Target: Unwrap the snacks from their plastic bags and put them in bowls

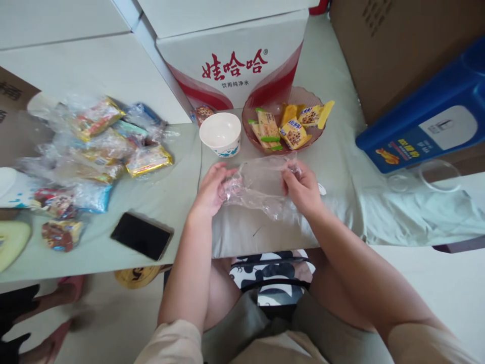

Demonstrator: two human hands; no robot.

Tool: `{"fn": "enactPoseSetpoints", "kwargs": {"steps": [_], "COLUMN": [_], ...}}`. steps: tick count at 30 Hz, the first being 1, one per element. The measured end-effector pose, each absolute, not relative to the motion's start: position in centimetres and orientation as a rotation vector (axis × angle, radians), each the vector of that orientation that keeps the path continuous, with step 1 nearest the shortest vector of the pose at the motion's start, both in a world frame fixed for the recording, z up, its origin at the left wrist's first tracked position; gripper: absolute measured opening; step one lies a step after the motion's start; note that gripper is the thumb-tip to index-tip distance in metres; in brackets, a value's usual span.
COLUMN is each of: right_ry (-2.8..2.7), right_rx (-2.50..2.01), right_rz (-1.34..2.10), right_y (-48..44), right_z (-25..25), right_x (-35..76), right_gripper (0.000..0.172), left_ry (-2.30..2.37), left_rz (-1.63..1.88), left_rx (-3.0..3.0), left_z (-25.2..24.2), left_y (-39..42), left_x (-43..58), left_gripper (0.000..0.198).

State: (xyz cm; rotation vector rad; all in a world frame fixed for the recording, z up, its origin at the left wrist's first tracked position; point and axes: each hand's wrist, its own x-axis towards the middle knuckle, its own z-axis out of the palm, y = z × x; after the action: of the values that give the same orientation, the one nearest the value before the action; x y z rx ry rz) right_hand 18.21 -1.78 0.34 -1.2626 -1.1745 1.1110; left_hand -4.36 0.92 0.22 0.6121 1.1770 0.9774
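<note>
A clear plastic bag (261, 184) is stretched between my two hands above the table's front part. My left hand (214, 189) grips the crumpled left end of the bag, fingers bent round it. The other end is pinched in my right hand (301, 184). No contents show inside the bag. Just beyond my left hand stands a white paper bowl (221, 132) with a blue-green pattern. Past my right hand, a pink glass bowl (252, 108) holds several yellow and green snack packets (294, 134).
At the left lies a heap of bagged snack packets (100, 144), with a black phone (142, 235) nearer me. A white and red carton (237, 71) stands at the back. At the right are a blue box (420, 116) and a clear round lid (441, 177). Someone's feet (56, 323) show lower left.
</note>
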Motion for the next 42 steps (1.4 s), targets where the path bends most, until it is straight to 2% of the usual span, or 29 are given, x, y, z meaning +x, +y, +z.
{"fn": "enactPoseSetpoints", "kwargs": {"steps": [2,4,9,11,14,17,20,23,26,30,37,42], "right_ry": [-1.225,-1.246,-1.224,-1.215,-1.202,-1.175,-1.141,-1.148,-1.145,-1.187,-1.281,-1.300], "right_rx": [-1.245,-1.222,-1.196,-1.204,-1.225,-1.246,-1.232,-1.216,-1.252,-1.293,-1.343,-1.365], "right_rz": [1.064,1.026,0.977,0.971,0.956,0.929,0.923,0.930,0.959,1.000,0.964,0.966], "right_y": [-1.8,-2.0,-2.6,-2.6,-2.6,-2.5,-2.4,-2.2,-2.0,-1.9,-2.1,-2.1], "right_z": [0.5,0.5,0.0,-0.1,-0.1,0.1,0.2,0.3,0.2,-0.2,-0.6,-0.7], "right_x": [18.3,18.3,18.9,19.0,19.2,19.2,19.3,19.4,19.5,19.5,19.7,19.8], "right_gripper": [0.032,0.030,0.034,0.035,0.033,0.030,0.027,0.026,0.024,0.021,0.018,0.013], "left_ry": [1.155,1.145,0.945,0.955,1.112,1.084,0.952,1.000,1.116,1.100,1.202,1.241], "left_rz": [0.867,0.859,1.276,1.329,1.099,0.804,0.702,0.761,0.996,1.253,1.000,0.956], "left_rx": [0.712,0.799,0.763,0.682,0.639,0.718,0.810,0.889,0.843,0.723,0.872,0.876], "left_z": [0.3,0.6,1.2,1.2,0.8,0.7,0.8,0.8,0.7,0.8,0.5,0.5], "left_y": [0.6,0.3,0.4,0.7,1.0,0.8,0.3,0.2,0.7,1.3,1.0,1.0], "left_x": [-4.4,-4.4,-4.9,-5.2,-5.5,-5.6,-5.6,-5.4,-5.1,-5.0,-4.9,-4.7], "left_gripper": [0.068,0.073,0.054,0.048,0.046,0.063,0.078,0.061,0.045,0.042,0.037,0.039]}}
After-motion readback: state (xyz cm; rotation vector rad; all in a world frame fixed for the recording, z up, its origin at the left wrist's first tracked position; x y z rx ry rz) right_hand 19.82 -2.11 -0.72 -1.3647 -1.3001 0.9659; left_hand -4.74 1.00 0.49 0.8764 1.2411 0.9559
